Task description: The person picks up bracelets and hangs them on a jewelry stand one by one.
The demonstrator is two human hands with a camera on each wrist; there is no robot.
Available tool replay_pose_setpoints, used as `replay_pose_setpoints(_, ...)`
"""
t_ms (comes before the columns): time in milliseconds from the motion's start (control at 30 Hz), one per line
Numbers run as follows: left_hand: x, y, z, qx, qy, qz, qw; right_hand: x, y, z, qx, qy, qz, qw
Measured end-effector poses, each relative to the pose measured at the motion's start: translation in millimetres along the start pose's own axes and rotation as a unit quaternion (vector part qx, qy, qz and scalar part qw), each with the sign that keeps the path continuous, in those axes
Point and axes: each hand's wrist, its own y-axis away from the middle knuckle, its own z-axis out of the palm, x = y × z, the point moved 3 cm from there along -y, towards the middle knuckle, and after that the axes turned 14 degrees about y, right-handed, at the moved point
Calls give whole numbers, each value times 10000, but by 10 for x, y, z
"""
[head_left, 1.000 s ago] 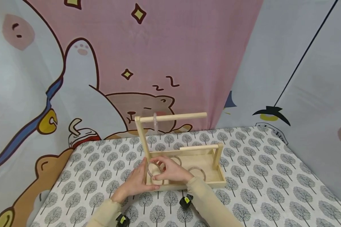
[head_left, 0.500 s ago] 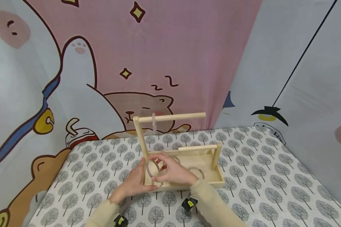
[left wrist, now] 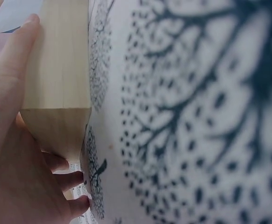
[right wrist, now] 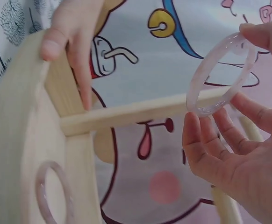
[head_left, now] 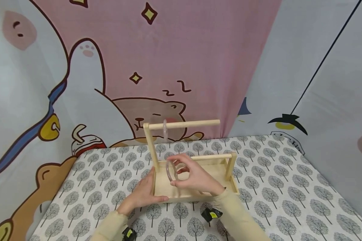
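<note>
A translucent pale pink bangle [head_left: 169, 171] stands nearly on edge above the left end of a wooden bangle stand's tray [head_left: 182, 199]. My right hand [head_left: 199, 175] pinches it, thumb on one side and fingertips on the other; the right wrist view shows the grip on the bangle [right wrist: 200, 77] closely. My left hand [head_left: 144, 190] grips the tray's front left corner, with the thumb along the front wall and fingers down the left side. Another bangle [head_left: 165, 130] hangs on the stand's upper bar [head_left: 193, 124]. In the tray lies one more bangle [right wrist: 41, 186], mostly hidden by my right hand in the head view.
A tall post [head_left: 152, 147] holds the upper bar at the left. The shorter bar [head_left: 212, 156] runs from a low post [head_left: 230, 167] at the right. Beneath is a tree-patterned tablecloth [head_left: 271, 190], and a cartoon curtain [head_left: 205, 67] hangs behind the table.
My right hand has raised the bangle off the tray's left end and shifted it slightly rightward, turning it more edge-on. My left hand stays at the corner.
</note>
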Motion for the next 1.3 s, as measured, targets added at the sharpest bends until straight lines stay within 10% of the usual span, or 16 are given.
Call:
replay_pose_setpoints(867, 51, 6, -10, -174, 46, -123, 9998, 82, 432, -579, 1025, 556, -274, 9928)
replay_pose_setpoints(1300, 46, -42, -4, -58, 265, 345, 9990, 86, 636, -659, 1182, 915, -286, 9884)
